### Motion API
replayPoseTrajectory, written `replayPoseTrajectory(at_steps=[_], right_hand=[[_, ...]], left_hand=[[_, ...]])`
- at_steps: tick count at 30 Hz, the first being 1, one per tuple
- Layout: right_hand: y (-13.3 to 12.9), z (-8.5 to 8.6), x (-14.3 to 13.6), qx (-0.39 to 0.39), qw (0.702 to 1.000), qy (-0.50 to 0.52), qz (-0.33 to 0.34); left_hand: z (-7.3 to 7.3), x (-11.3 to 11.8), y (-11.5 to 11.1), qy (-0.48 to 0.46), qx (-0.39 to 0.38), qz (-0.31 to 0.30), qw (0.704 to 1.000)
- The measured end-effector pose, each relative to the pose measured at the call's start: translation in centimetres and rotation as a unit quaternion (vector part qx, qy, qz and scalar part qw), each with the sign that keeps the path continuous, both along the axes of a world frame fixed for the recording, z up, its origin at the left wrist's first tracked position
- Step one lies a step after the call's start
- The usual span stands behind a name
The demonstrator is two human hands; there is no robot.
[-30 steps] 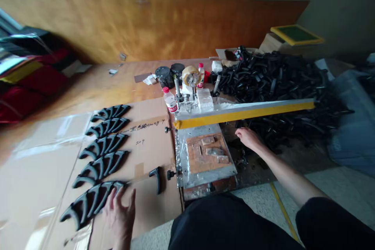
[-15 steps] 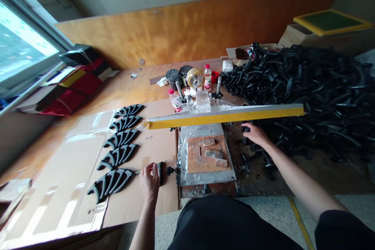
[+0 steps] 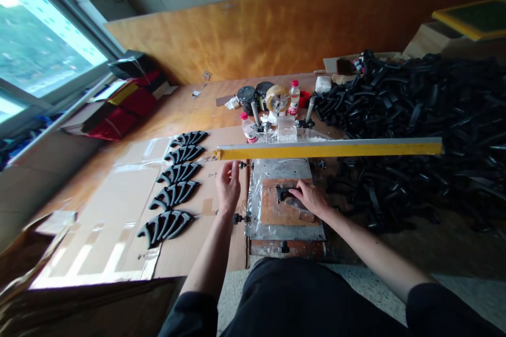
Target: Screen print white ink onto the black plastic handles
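Note:
My right hand (image 3: 312,197) pinches a black curved part (image 3: 282,193) over the brown wooden block (image 3: 271,216) on the metal plate (image 3: 259,169). Small clear blocks lie on the wood, partly hidden by the hand. My left hand (image 3: 228,187) is raised just below the left end of the yellow-edged bar (image 3: 328,150), its fingers and thumb apart, with nothing visible between them. To its left, several fans of black curved parts (image 3: 174,195) lie on the cardboard (image 3: 118,195).
Behind the bar stand two red-capped bottles (image 3: 293,99), dark jars (image 3: 246,99) and a tape roll (image 3: 277,99). A large heap of black parts (image 3: 415,100) fills the right side. Black knobs (image 3: 237,218) stick out beside the plate. Red and black packages (image 3: 118,116) lie by the window.
My right hand has moved left from the heap's edge to the wooden block with a black part. My left hand has left the black part near the front and moved up towards the bar.

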State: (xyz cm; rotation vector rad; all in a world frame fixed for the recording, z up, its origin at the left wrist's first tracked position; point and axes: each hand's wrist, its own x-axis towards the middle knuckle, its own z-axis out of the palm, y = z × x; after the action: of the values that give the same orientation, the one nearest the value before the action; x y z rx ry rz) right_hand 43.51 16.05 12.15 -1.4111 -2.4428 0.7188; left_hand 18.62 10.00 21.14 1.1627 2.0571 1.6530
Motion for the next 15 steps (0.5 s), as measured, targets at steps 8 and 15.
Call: replayPoseTrajectory(at_steps=[8,15], right_hand=[[-0.2,0.7,0.5,0.130,0.983,-0.102,0.075],[-1.8,-0.2,-1.9,0.099,0.938,0.066,0.325]], left_hand=[[6.9,1.8,2.1,-0.097,0.088,-0.136,0.982],[7.1,2.3,1.2,-0.082,0.039,-0.156,0.984]])
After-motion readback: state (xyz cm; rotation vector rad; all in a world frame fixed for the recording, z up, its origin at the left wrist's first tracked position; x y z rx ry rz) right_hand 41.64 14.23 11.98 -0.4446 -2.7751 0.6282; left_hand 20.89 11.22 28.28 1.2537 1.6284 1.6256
